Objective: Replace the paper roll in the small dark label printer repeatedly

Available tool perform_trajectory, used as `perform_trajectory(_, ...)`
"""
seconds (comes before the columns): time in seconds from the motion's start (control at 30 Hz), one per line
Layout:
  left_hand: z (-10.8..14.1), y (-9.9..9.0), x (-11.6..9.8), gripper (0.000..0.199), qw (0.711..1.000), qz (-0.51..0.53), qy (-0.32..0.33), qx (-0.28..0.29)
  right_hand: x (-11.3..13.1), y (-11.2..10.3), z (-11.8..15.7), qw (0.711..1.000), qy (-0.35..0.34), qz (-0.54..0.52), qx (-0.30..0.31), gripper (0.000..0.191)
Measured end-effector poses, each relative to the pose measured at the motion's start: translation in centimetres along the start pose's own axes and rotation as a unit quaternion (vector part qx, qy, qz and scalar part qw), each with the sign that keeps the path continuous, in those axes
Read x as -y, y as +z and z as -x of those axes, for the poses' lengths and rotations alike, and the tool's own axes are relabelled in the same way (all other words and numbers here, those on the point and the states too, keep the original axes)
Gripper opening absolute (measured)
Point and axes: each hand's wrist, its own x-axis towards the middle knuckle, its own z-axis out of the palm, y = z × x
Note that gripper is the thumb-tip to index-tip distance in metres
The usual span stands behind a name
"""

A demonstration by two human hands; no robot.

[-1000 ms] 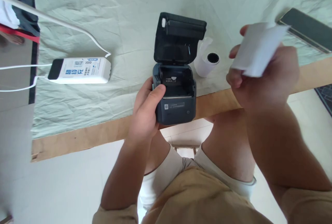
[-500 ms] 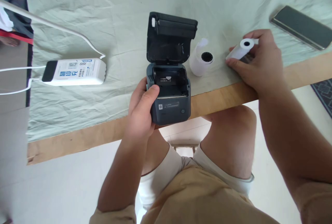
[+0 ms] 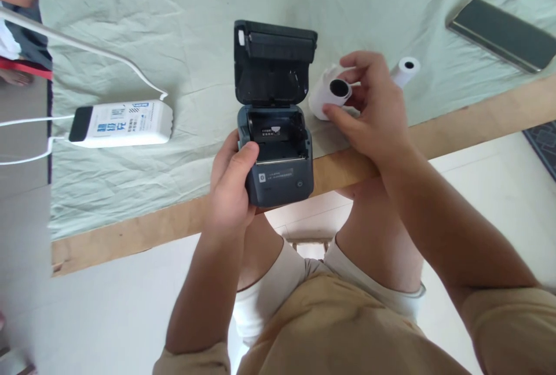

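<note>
Left hand (image 3: 232, 181): clasped on the left side of a boxy dark blue-grey plastic device (image 3: 280, 172), thumb hooked over its rim; the device sits just right of this hand, over the bare wooden table edge (image 3: 174, 223).
Black hinged plastic lid (image 3: 273, 68): up and tipped right back, beyond the left hand. Uncovering is done, by my eye; the lid isn't down.
Deep dark bay (image 3: 278, 136): right beside the left thumb, and look, both rolls in view are outside it! Small print inside, too small to read.
Right hand (image 3: 377, 111): grasping, thumb on the near side and fingers curled about the far side of a fat white paper roll (image 3: 321, 100) with a wide dark core. The roll stands on the pale green cloth (image 3: 195, 45) between the hands; how firm the hold is, I can't tell.
Slim white paper roll (image 3: 402, 75): just right of the right hand's knuckles, untouched.
Flat dark phone-like slab (image 3: 506, 33): farther right of that hand, left alone.
White block with cables (image 3: 125, 124): well left of the left hand, untouched.
Score so far: device held, lid raised, fat roll in fingers; loading and closing not done, I'd judge, about midway.
</note>
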Motion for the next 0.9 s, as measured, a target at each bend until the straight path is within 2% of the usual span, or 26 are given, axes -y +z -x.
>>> perform_trajectory(0.07, -0.04, 0.06, -0.04, 0.021, 1.000, 0.002, 0.000, -0.003, -0.12, -0.28, 0.11, 0.999, -0.028, -0.015, 0.008, 0.039)
perform_trajectory(0.17, -0.07, 0.11, -0.13, 0.020, 1.000, 0.012, -0.013, -0.007, 0.02, -0.58, 0.31, 0.997, -0.052, 0.050, 0.008, 0.028)
perform_trajectory(0.23, -0.06, 0.09, -0.15, 0.020, 1.000, 0.020, -0.014, -0.007, -0.07, -0.49, 0.32, 0.997, -0.043, 0.069, -0.003, 0.034)
perform_trajectory(0.37, 0.02, 0.03, -0.19, 0.020, 1.000, 0.020, -0.009, 0.002, -0.42, -0.16, 0.23, 0.999, -0.037, 0.026, 0.012, 0.049)
perform_trajectory(0.5, 0.06, 0.11, -0.31, 0.019, 1.000, 0.014, -0.012, -0.009, -0.19, -0.30, 0.18, 0.995, -0.036, 0.089, -0.011, 0.043)
perform_trajectory(0.63, 0.04, 0.16, -0.32, 0.017, 1.000, 0.016, -0.011, -0.010, 0.05, -0.35, 0.30, 0.997, -0.020, 0.074, -0.005, 0.051)
perform_trajectory(0.77, 0.00, 0.05, -0.17, 0.020, 1.000, 0.017, -0.002, -0.001, 0.08, 0.20, 0.30, 0.992, -0.047, 0.118, -0.027, 0.046)
perform_trajectory(0.9, 0.01, 0.00, -0.14, 0.019, 1.000, 0.010, -0.005, 0.000, -0.29, 0.26, 0.10, 0.990, -0.020, 0.133, -0.033, 0.043)
